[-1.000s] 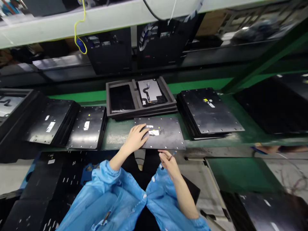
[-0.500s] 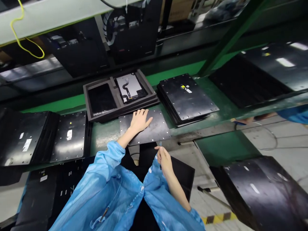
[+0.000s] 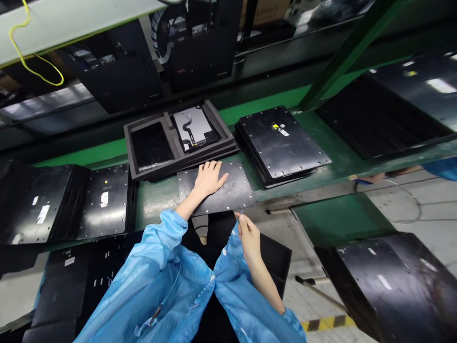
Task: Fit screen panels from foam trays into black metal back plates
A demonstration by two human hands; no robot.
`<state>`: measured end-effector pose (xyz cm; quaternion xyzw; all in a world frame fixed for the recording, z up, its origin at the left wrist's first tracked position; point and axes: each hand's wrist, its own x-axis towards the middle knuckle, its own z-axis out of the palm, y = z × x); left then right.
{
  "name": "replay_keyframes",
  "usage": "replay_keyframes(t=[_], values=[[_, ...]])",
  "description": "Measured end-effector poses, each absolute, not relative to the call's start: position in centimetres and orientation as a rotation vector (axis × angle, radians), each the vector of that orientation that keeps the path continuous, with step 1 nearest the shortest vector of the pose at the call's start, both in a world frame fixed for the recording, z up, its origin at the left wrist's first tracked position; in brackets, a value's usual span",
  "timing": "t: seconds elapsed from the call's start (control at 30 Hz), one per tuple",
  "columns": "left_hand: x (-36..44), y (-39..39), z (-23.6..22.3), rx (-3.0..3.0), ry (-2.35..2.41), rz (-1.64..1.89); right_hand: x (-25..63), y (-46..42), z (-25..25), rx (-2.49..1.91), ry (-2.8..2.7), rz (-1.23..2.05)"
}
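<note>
The left hand (image 3: 207,181) has moved farther over the panel (image 3: 233,190) since a second ago. It lies open, palm down, fingers toward the far side, thumb out to the right. The right hand (image 3: 250,239) is just beside the panel's near edge, fingers curled; I cannot tell whether it grips anything. The panel lies on the bench (image 3: 152,202), nearer than the tray (image 3: 130,155).

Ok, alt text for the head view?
Left hand spread on a dark panel on a green bench; right hand, fingers curled, by the panel's edge. Beyond it lies a gray tray, with panel stacks to either side.
</note>
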<state>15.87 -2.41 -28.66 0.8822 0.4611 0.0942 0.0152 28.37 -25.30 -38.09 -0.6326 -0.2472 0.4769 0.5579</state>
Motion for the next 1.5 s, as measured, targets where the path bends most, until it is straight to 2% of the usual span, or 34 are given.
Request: replay_keyframes(t=[0.13, 0.33, 0.53, 0.97, 1.1, 1.23, 1.37, 1.5], values=[[15.8, -2.5, -28.7, 2.739, 1.436, 0.310, 28.7, -25.1, -38.8, -1.480, -0.521, 1.100], [15.7, -2.6, -28.6, 2.724, 1.427, 0.308, 29.4, -24.7, -40.6, -1.543, -0.721, 0.815], [15.6, -2.6, -28.6, 2.737, 1.421, 0.324, 29.4, -24.9, -40.0, -1.636, -0.913, 0.510], [15.6, -2.8, -28.7, 2.721, 1.410, 0.324, 27.8, -24.8, -38.9, -1.665, -1.006, 0.593], [15.6, -2.6, -28.6, 2.709, 1.406, 0.343, 29.3, -24.7, -37.5, -1.711, -1.223, 0.567], [14.9, -4.2, -28.0, 2.741, 1.296, 0.366, 31.2, -24.4, -34.2, -1.955, -1.540, 0.476], [12.1, -8.2, -27.6, 2.890, 0.956, 0.194, 31.7, -23.2, -30.5, -2.223, -1.810, 0.424], [9.2, -11.5, -28.0, 3.060, 0.989, 0.028, 31.6, -22.3, -28.4, -2.315, -1.979, 0.403]])
